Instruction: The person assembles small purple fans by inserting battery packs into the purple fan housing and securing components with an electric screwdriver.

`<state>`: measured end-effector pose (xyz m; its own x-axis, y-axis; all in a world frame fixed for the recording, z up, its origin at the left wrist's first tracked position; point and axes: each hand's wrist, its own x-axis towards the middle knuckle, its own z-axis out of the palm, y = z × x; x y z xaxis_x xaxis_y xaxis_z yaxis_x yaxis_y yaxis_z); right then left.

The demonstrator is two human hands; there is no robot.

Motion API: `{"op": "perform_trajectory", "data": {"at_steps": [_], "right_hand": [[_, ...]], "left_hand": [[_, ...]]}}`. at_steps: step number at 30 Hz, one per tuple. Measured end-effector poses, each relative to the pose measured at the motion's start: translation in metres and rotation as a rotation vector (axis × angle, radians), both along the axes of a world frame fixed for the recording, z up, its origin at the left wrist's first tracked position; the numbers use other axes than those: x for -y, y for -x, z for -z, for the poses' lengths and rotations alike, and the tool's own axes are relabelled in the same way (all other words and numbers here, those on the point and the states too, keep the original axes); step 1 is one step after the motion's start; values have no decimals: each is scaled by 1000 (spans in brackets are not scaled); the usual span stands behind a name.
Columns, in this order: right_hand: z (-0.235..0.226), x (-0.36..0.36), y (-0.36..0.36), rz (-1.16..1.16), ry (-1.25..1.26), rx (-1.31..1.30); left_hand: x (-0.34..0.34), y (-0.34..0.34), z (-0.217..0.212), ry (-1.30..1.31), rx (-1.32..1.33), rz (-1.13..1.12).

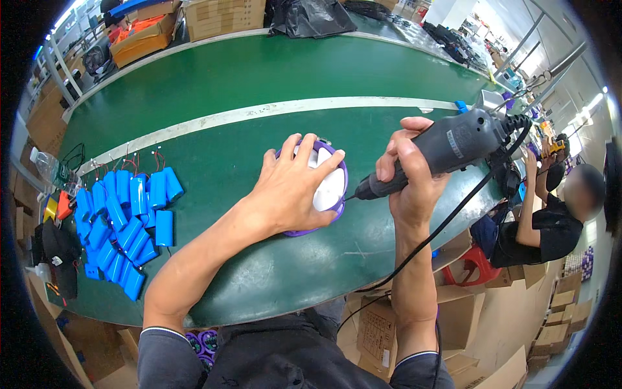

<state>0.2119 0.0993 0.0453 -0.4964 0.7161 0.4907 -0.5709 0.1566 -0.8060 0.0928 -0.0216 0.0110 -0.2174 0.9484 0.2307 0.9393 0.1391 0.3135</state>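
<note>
My left hand (289,188) lies palm-down on a round white part with a purple rim (330,188), pressing it onto the green table (259,71). My right hand (407,175) grips a dark grey electric screwdriver (447,146), held nearly level. Its thin bit touches the right edge of the round part. A black cord (447,223) runs from the tool's rear down past my right forearm.
Several blue battery packs with red and black wires (126,220) lie in a heap at the table's left. A white stripe (272,113) crosses the table. Cardboard boxes (223,16) stand at the far side. Another person in black (544,223) sits at the right.
</note>
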Motion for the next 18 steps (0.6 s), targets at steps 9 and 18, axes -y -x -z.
{"op": "perform_trajectory", "data": {"at_steps": [9, 18], "right_hand": [[1, 4, -1, 21, 4, 27], [9, 4, -2, -133, -41, 34]], "left_hand": [[-1, -2, 0, 1, -26, -7], [-6, -6, 7, -55, -107, -18]]}}
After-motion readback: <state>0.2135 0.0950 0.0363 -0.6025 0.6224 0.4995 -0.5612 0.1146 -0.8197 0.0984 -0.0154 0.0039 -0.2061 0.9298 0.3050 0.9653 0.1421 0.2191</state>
